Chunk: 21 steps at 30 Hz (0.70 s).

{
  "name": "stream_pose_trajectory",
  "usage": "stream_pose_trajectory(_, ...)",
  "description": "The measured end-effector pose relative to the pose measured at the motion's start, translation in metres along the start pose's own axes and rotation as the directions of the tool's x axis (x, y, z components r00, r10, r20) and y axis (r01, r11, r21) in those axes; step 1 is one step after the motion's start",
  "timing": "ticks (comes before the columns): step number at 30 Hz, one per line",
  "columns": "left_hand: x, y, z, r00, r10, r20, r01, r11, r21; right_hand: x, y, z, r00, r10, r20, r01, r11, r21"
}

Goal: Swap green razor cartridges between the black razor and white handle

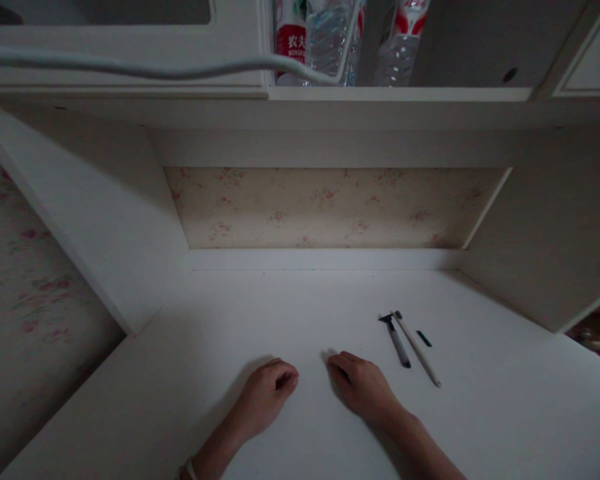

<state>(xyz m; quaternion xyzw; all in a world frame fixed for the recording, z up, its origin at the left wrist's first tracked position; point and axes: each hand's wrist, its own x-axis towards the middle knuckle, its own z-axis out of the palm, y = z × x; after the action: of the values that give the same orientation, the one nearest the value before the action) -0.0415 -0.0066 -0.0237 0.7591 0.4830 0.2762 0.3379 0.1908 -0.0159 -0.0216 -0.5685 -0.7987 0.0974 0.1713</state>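
My left hand (267,393) rests on the white desk (305,313), fingers curled into a loose fist with nothing seen in it. My right hand (360,385) lies beside it, fingers curled under, also holding nothing visible. To the right of my right hand lie a dark pen (397,341), a pale pen (420,353) and a small black cap (423,339), all apart from both hands.
The desk sits in a white alcove with side panels and a flowered back wall (325,207). An upper shelf holds plastic water bottles (330,40). A white cable (130,67) runs across the top. Flowered wallpaper shows at left.
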Motion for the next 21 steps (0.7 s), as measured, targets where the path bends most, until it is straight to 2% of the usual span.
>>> stream_pose_trajectory(21, -0.0005, 0.0023, 0.0001, 1.000, 0.003, 0.003, -0.003, 0.999, 0.040, 0.0010, -0.0039, -0.0033, 1.000, 0.002, 0.006, -0.002, 1.000, -0.016)
